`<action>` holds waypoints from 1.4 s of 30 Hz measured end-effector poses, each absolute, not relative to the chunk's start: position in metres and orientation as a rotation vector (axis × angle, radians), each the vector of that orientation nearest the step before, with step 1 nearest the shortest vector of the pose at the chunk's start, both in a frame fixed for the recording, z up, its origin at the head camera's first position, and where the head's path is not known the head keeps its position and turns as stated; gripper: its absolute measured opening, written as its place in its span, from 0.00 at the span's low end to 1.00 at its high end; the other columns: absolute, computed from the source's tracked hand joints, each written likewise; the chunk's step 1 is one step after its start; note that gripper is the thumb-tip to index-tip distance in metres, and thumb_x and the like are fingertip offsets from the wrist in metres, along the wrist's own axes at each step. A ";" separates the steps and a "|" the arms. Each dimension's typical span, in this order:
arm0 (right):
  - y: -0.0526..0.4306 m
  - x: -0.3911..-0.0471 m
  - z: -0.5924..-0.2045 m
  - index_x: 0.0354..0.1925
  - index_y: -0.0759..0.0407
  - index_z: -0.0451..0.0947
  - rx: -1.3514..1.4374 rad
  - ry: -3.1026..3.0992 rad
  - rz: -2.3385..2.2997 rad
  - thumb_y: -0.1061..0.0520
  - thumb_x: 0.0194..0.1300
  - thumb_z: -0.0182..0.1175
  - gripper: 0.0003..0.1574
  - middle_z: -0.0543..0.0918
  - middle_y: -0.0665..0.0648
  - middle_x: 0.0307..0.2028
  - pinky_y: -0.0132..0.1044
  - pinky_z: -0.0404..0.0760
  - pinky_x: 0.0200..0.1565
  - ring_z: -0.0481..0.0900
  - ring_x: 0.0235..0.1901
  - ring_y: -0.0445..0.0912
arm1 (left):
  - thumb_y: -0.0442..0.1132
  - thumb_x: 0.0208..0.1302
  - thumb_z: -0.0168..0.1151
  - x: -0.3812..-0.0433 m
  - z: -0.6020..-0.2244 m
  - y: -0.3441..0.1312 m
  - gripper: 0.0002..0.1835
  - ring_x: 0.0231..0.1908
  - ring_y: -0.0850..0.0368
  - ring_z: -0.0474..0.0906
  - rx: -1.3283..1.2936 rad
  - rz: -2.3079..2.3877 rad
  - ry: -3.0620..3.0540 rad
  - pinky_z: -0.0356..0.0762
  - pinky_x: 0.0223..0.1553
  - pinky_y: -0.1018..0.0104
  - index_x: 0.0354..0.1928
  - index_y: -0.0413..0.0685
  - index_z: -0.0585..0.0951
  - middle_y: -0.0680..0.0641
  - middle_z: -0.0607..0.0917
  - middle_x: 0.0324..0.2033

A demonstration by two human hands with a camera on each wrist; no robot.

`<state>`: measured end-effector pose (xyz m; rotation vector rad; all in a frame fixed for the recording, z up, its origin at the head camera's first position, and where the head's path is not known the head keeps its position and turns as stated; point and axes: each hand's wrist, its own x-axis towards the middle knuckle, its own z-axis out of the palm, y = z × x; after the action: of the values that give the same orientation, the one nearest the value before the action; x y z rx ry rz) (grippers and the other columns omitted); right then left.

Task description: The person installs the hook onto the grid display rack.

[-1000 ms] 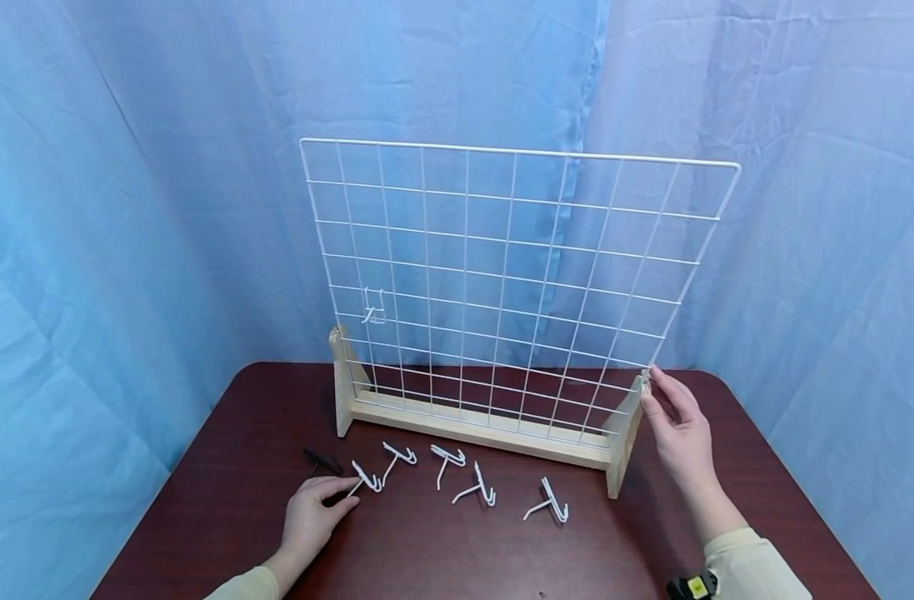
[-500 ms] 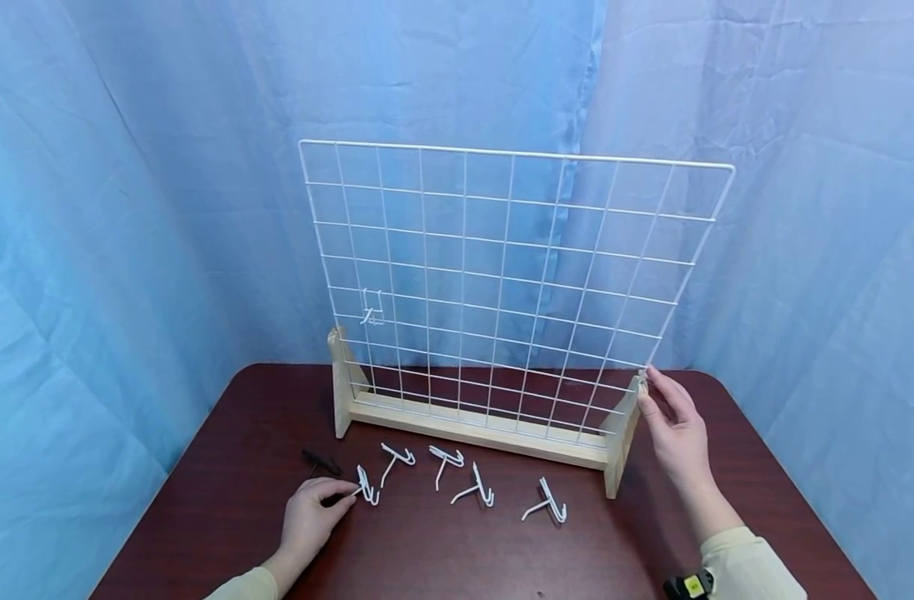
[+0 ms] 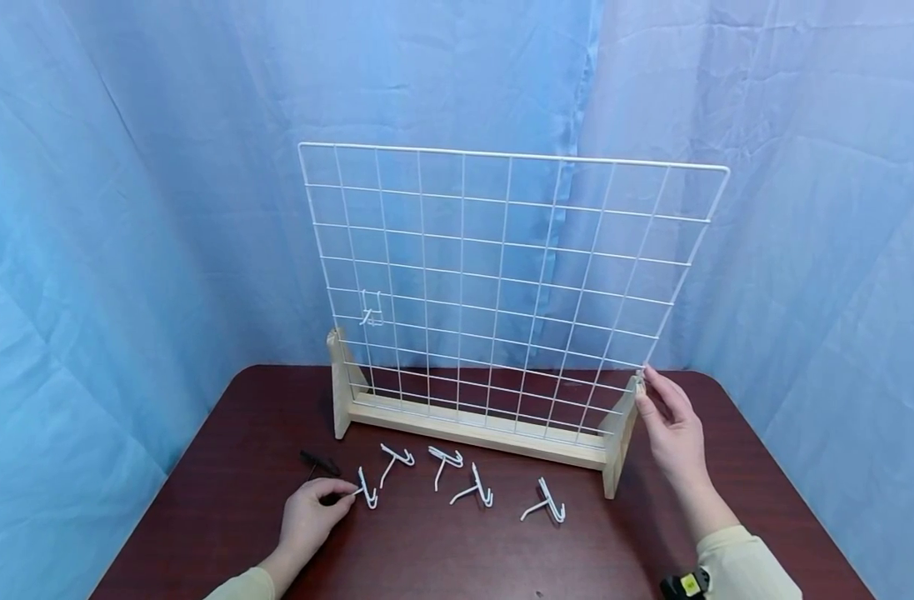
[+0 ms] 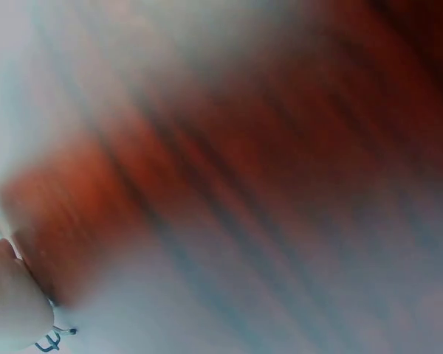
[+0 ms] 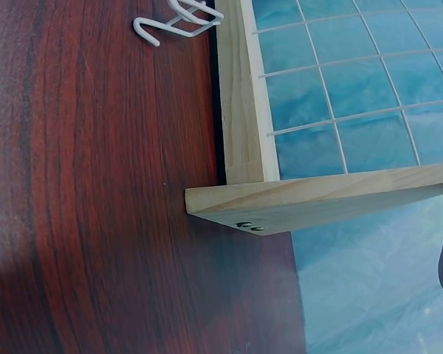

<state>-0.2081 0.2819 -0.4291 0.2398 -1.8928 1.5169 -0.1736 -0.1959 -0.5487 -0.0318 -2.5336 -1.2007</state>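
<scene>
Hook [image 3: 366, 492] is held at its prong by left hand [image 3: 310, 512], thumb and fingers pinched together, long side roughly fore-and-aft, wire grid [image 3: 461, 274] ahead rightward, right hand [image 3: 674, 429] pinching right upright's [image 3: 619, 442] top.

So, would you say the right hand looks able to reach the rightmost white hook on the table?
Probably yes: that hook lies uncovered before the wooden stand, though the right hand would first have to let go of the stand.
</scene>
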 end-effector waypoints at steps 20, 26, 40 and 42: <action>0.282 -0.210 -0.431 0.59 0.82 0.69 0.254 -1.858 1.549 0.81 0.63 0.54 0.25 0.77 0.42 0.52 0.21 0.74 0.51 0.77 0.51 0.33 | 0.32 0.51 0.74 -0.178 -0.536 -0.186 0.06 0.33 0.64 0.80 0.061 -1.309 -2.515 0.77 0.39 0.68 0.29 0.52 0.89 0.55 0.87 0.29; 0.281 -0.209 -0.430 0.59 0.83 0.69 0.257 -1.853 1.551 0.81 0.63 0.54 0.25 0.77 0.42 0.52 0.21 0.74 0.50 0.77 0.51 0.32 | 0.33 0.52 0.75 -0.179 -0.525 -0.177 0.06 0.36 0.61 0.81 0.086 -1.358 -2.496 0.76 0.41 0.67 0.30 0.52 0.89 0.54 0.88 0.31; 0.281 -0.209 -0.430 0.59 0.82 0.69 0.252 -1.868 1.533 0.81 0.63 0.54 0.25 0.77 0.41 0.52 0.21 0.74 0.51 0.76 0.51 0.31 | 0.36 0.53 0.76 -0.192 -0.509 -0.160 0.04 0.37 0.59 0.82 0.105 -1.442 -2.403 0.75 0.41 0.68 0.32 0.51 0.90 0.55 0.89 0.30; 0.281 -0.209 -0.430 0.59 0.82 0.69 0.249 -1.871 1.528 0.80 0.63 0.54 0.25 0.77 0.41 0.52 0.22 0.74 0.51 0.76 0.51 0.31 | 0.35 0.53 0.76 -0.195 -0.507 -0.158 0.04 0.38 0.58 0.82 0.112 -1.457 -2.387 0.76 0.42 0.66 0.32 0.51 0.90 0.55 0.89 0.30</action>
<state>-0.2086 0.2813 -0.4301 0.2495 -1.8707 1.5281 -0.1947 -0.1575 -0.5068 0.1124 -2.3870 -1.4570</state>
